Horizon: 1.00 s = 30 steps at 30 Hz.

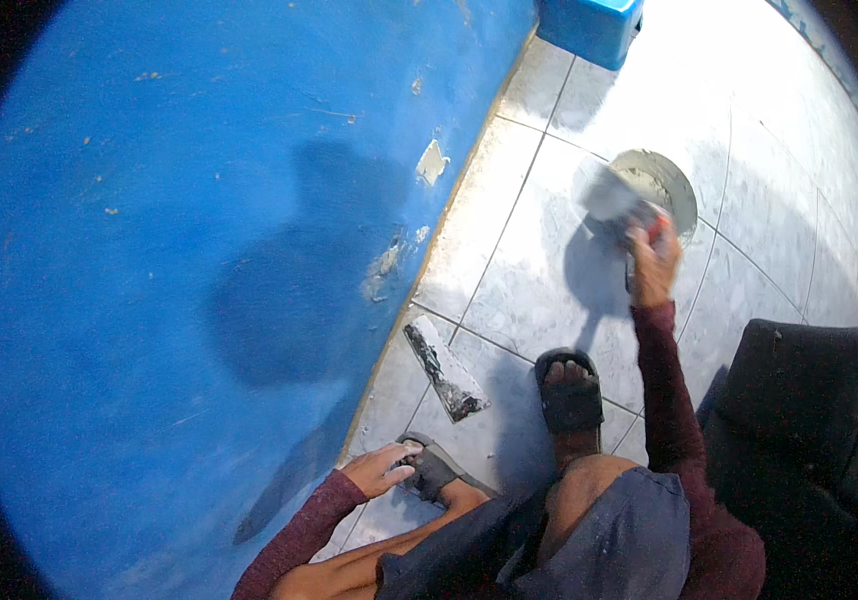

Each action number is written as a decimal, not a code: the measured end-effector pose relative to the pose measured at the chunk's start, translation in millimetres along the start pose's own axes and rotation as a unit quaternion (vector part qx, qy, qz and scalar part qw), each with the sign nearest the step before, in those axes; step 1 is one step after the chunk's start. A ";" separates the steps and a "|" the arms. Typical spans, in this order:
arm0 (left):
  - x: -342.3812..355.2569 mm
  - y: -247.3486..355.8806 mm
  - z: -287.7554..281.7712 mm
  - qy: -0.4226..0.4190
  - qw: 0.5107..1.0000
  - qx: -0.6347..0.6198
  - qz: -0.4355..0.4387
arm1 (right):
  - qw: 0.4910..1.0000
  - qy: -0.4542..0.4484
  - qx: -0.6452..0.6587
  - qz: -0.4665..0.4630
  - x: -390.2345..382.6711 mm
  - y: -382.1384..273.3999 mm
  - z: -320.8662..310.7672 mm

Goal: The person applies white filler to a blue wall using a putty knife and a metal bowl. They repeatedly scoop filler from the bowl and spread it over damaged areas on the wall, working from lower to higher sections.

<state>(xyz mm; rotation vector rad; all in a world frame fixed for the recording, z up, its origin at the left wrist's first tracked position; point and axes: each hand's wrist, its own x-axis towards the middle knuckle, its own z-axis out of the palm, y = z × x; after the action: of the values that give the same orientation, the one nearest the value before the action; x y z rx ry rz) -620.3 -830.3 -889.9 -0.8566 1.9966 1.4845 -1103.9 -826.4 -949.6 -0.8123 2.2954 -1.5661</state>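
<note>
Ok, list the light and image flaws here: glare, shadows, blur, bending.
Head view: glare washes out the floor at the upper right; head view: a broad dark shadow falls on the blue wall; head view: the scraper is smeared and the right hand slightly blurred, likely from motion; head view: corners go black and floor lines curve at the right.
</note>
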 end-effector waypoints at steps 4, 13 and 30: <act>5.4 11.5 -5.8 -0.005 1.000 0.005 -0.004 | 0.967 -0.138 0.214 0.008 1.6 -0.2 95.5; -3.7 12.8 -5.1 0.008 0.999 0.001 -0.032 | 0.976 -0.111 0.094 -0.162 10.2 4.3 200.3; -9.4 3.2 -1.9 -0.007 0.998 -0.019 -0.055 | 0.871 -0.213 0.382 0.222 22.1 -49.9 206.6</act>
<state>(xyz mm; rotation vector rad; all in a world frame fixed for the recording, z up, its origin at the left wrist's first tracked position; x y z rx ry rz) -616.3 -829.7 -880.7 -0.9534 1.8850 1.4674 -1004.8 -1012.8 -982.9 -0.3281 1.2475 -1.6485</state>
